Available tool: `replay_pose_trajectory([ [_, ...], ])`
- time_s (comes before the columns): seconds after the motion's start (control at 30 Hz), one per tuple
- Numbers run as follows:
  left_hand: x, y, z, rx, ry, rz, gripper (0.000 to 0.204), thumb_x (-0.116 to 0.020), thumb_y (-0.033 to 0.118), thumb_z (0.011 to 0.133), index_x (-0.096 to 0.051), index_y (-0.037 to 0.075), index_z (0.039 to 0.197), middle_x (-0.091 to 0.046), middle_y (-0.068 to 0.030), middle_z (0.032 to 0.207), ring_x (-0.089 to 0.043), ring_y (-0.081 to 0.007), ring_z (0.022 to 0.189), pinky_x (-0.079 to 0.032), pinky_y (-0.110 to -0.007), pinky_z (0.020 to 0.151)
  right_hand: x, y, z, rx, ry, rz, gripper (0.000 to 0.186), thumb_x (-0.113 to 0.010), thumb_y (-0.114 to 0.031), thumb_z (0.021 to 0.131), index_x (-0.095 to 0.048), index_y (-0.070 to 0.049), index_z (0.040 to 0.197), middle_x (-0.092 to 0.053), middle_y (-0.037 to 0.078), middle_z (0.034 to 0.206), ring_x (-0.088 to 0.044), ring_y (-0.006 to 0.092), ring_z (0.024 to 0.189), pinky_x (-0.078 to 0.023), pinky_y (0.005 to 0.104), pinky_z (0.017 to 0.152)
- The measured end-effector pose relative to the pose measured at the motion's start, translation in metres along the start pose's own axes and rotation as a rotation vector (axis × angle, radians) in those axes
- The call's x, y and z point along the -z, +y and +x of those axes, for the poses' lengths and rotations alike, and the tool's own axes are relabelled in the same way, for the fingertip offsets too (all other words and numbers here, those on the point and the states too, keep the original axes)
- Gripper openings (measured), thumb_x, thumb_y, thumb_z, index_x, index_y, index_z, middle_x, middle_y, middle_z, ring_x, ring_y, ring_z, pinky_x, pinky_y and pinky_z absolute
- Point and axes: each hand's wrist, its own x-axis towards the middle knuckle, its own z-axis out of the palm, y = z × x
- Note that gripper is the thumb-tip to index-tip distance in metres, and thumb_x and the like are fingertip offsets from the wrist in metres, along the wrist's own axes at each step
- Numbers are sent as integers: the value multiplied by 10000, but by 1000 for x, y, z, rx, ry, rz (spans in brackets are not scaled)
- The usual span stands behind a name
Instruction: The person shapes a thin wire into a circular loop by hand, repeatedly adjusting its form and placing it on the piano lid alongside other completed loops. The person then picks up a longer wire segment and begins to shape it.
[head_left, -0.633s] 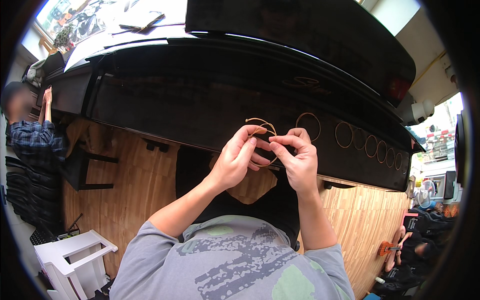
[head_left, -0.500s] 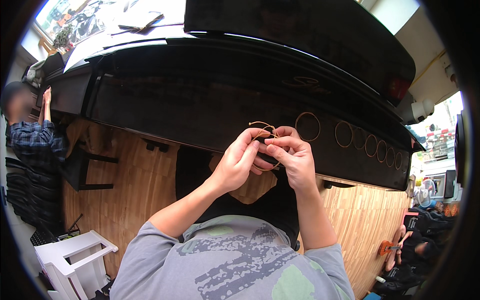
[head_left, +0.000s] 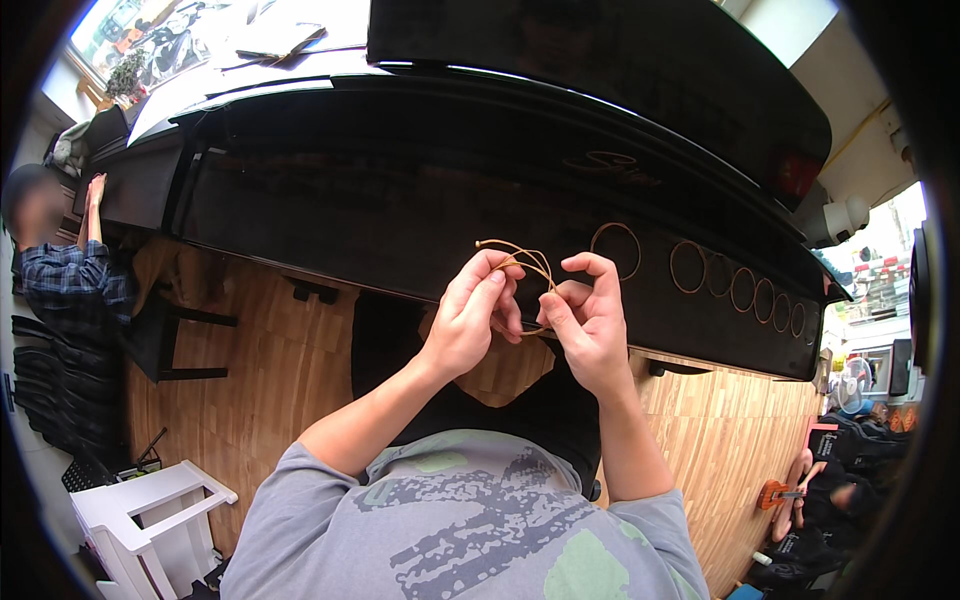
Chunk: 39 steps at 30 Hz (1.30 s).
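Black surface point(head_left: 350, 200) | six-plus rings point(head_left: 671, 266) | left hand point(head_left: 465, 315), right hand point(head_left: 592, 335): one coil point(head_left: 541, 262)

The right fingers point(head_left: 590, 266) spread, the index lifting off the brown cord point(head_left: 528, 252). The cord's tip shifts leftward above the left fingers point(head_left: 484, 266).

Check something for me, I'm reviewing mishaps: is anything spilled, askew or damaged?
Nothing looks spilled or damaged. One mild oddity: the golden cord held by the left hand and right hand is loosely coiled, one end poking out, unlike the neat rings on the black surface.
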Motion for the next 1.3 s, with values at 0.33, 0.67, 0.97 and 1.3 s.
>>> replay_pose_trajectory([
  [0.33, -8, 11, 7, -154, 92, 201, 249, -605, 169, 906, -596, 3, 1090, -474, 67, 669, -368, -6, 556, -335, -161, 528, 6, -1, 5, -288, -165, 29, 92, -666, -146, 890, -628, -63, 879, -631, -21, 750, -588, 34, 648, -413, 152, 528],
  [0.67, 6, 16, 9, -64, 52, 112, 108, -697, 55, 842, -639, 17, 924, -456, 81, 587, -355, 26, 474, -263, -144, 414, 7, -6, 5, -265, -140, 274, 144, -618, -61, 898, -650, -5, 1026, -670, 46, 853, -631, 86, 717, -501, 203, 620],
  [0.97, 7, 13, 7, -28, 55, -181, 212, -510, 199, 988, -614, 34, 1071, -337, 85, 576, -257, -7, 439, -223, -166, 361, 15, -10, 7, -189, -72, -57, 225, -563, -7, 909, -616, 1, 1128, -672, 56, 887, -620, 85, 778, -508, 217, 718],
  [1.3, 5, 14, 8, -47, 153, -274, 114, -506, 201, 975, -540, 99, 938, -293, 68, 589, -234, -23, 439, -215, -175, 356, 22, -6, 5, -155, -135, -56, 211, -552, 13, 905, -620, 2, 1104, -646, 45, 909, -618, 87, 839, -511, 215, 725],
])
